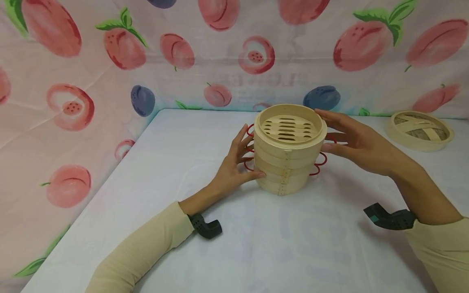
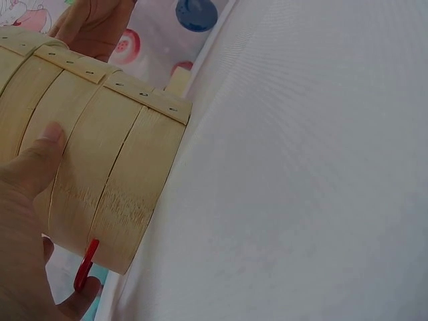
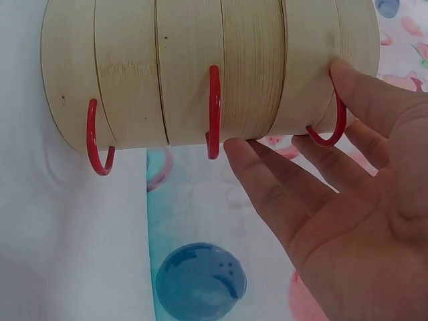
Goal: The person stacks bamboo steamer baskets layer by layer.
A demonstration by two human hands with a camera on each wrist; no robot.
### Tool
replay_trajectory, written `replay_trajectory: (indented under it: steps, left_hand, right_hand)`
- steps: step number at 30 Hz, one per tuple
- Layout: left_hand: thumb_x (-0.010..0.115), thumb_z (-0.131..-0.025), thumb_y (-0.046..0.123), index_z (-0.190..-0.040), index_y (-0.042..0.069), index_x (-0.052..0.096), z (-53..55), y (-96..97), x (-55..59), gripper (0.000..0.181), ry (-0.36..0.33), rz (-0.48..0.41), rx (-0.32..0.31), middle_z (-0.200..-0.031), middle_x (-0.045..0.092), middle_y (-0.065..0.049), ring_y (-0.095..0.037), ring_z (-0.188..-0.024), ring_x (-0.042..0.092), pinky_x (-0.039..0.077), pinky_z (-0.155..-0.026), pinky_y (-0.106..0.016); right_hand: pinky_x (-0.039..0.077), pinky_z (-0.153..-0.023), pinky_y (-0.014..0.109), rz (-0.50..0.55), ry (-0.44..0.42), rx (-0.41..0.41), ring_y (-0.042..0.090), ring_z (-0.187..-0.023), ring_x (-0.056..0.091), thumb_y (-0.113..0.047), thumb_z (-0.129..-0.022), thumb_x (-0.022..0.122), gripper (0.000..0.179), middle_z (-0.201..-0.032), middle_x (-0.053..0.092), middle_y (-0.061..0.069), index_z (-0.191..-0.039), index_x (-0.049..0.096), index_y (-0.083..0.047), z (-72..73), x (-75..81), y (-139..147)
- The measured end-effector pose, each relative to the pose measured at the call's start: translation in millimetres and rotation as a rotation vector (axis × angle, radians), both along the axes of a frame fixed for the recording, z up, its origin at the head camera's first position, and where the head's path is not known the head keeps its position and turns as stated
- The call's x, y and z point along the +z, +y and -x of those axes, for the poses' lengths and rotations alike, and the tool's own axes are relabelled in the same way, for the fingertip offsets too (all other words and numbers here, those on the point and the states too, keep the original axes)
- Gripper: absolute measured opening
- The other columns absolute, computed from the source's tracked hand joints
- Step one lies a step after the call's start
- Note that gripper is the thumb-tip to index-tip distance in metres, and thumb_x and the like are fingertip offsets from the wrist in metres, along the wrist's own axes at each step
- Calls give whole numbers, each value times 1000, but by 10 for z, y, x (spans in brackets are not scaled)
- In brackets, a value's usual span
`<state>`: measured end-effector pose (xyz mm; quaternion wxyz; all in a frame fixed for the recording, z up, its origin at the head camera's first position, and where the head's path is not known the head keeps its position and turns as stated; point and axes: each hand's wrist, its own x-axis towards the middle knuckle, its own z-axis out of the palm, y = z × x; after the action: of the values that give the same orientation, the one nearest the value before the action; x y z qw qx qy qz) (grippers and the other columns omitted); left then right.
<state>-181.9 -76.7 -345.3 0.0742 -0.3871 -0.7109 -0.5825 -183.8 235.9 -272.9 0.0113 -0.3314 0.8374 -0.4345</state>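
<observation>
A stack of round bamboo steamer baskets (image 1: 271, 158) stands upright on the white cloth, its slatted inside visible at the top. Red loop handles (image 3: 214, 110) stick out from both sides. My left hand (image 1: 229, 171) grips the stack low on its left side; in the left wrist view the thumb (image 2: 45, 150) presses the bamboo wall while the fingers reach round behind. Up at the top tier, my right hand (image 1: 370, 144) holds the right side, its thumb beside the uppermost red handle and the other fingers spread along the back, their tips partly hidden.
A round woven bamboo lid (image 1: 419, 140) lies at the back right of the white-covered table (image 1: 293, 244). Behind and on the left hangs a fruit-printed cloth (image 1: 282, 49). Dark curved devices sit on both wrists.
</observation>
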Motion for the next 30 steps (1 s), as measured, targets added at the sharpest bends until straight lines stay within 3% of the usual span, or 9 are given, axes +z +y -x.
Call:
replay_trajectory:
  steps: [3,9,30]
  left_hand:
    - [76,-73,-13,-151,1,2,2,2,-1,108,0,2,2,-148,30,-25,-37,-126,44,43,-91,-60]
    - [76,-73,-13,-151,1,2,4,-4,-3,108,2,4,7,-147,31,-25,-36,-125,45,43,-92,-59]
    - [75,-74,-13,-150,5,6,5,-6,-12,104,21,6,-2,-149,30,-24,-36,-126,44,43,-89,-61]
  right_hand:
    - [42,-92,14,-6,6,-4,23,-129,42,0,-93,60,71,-153,29,1,-151,28,-23,-4,5,1]
    - [42,-90,12,-27,-5,-26,34,-129,41,-3,-93,61,70,-152,29,0,-151,28,-26,-18,11,-9]
    - [44,-88,13,-28,2,-16,24,-128,43,0,-93,59,70,-152,30,1,-151,29,-25,-7,11,-3]
